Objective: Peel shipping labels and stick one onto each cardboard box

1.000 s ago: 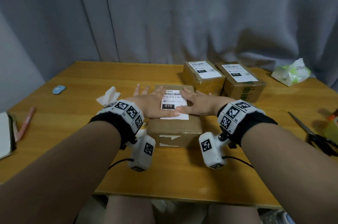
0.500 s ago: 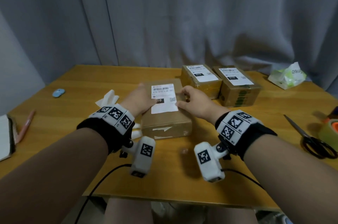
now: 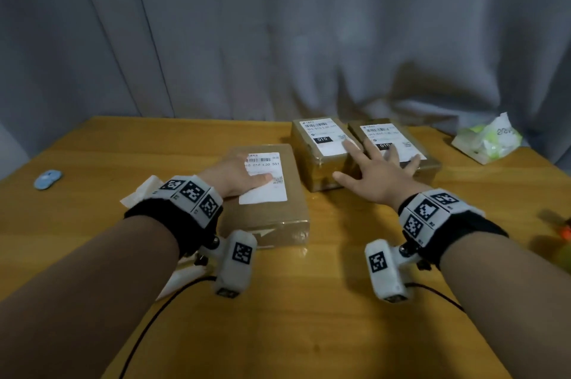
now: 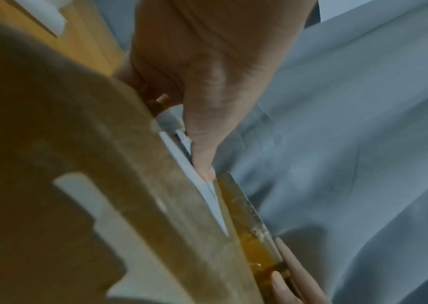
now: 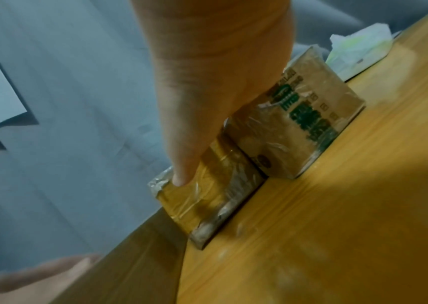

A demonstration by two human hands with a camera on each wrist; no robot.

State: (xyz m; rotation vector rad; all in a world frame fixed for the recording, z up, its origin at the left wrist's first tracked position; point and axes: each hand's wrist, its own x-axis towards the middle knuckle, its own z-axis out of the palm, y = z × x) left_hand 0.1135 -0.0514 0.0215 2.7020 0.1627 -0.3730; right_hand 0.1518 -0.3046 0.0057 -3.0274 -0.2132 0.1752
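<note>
Near box (image 3: 265,193) under my left hand (image 3: 234,177), thumb pressing label (image 3: 262,176); long axis runs away. Right hand (image 3: 370,174) spread, empty, over far boxes (image 3: 321,150).

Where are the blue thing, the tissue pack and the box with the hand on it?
blue thing (image 3: 48,179): head view, its middle.
tissue pack (image 3: 488,139): head view, its wrapper.
nearest box (image 3: 272,219): head view, bare cardboard top.
left hand (image 3: 238,176): head view, its back.

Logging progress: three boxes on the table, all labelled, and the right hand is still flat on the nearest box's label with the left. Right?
Not quite. Only the left hand rests on the nearest box; the right hand is spread over the two far boxes, as the head view shows. All three boxes are labelled.
</note>
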